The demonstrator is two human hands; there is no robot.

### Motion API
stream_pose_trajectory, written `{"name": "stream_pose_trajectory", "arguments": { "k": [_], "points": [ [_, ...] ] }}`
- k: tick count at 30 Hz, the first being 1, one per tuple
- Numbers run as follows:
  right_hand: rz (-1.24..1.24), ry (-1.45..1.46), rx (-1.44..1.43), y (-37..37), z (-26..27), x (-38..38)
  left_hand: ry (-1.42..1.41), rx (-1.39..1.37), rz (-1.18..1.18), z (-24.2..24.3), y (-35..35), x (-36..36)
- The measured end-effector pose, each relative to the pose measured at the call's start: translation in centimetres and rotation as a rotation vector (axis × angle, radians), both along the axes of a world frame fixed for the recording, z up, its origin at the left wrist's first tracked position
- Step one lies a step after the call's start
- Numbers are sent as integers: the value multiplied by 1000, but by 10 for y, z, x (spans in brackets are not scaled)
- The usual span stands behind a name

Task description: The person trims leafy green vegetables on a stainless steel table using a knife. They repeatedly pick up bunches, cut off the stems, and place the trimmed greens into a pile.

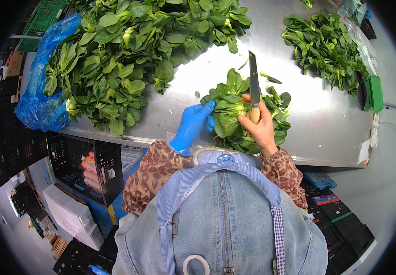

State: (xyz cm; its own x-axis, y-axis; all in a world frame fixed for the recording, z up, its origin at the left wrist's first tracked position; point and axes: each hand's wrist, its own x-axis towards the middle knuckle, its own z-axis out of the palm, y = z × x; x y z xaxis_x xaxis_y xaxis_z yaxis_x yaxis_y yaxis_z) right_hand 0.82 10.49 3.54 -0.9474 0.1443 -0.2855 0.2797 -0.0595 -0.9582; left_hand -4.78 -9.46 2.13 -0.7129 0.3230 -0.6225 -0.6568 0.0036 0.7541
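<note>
My left hand, in a blue disposable glove, has its thumb and fingertips at the outer leaves of a head of pak choi. In my bare right hand is the pale handle of a knife, its blade pointing away from me; the thumb and fingers of that hand also touch the pale base of the same head. More pak choi lies beneath and right of my hands. A large heap of pak choi covers the table's left part, and a smaller heap lies at the far right.
The steel table carries leaf scraps. A blue plastic bag borders the left heap, near a green crate. Below the table's edge stands a black crate with orange-coloured packs. A green scoop-like plastic object sits at the right edge.
</note>
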Motion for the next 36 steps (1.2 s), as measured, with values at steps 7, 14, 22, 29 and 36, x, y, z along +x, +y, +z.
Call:
{"name": "stream_pose_trajectory", "arguments": {
  "k": [7, 14, 22, 29, 36],
  "points": [
    [193, 37, 294, 1, -2, -3, 20, -61, -41, 0, 2, 1],
    [196, -87, 210, 5, -10, -3, 41, -31, -39, -3, 3, 3],
    [-48, -22, -6, 0, -32, -1, 171, -145, -17, -4, 3, -2],
    [-79, -51, -50, 1, -37, -3, 1295, -691, -303, 0, 11, 5],
    [-109, -44, -243, 0, -30, -5, 1191, -720, -731, -36, 18, -1]
  ]
}}
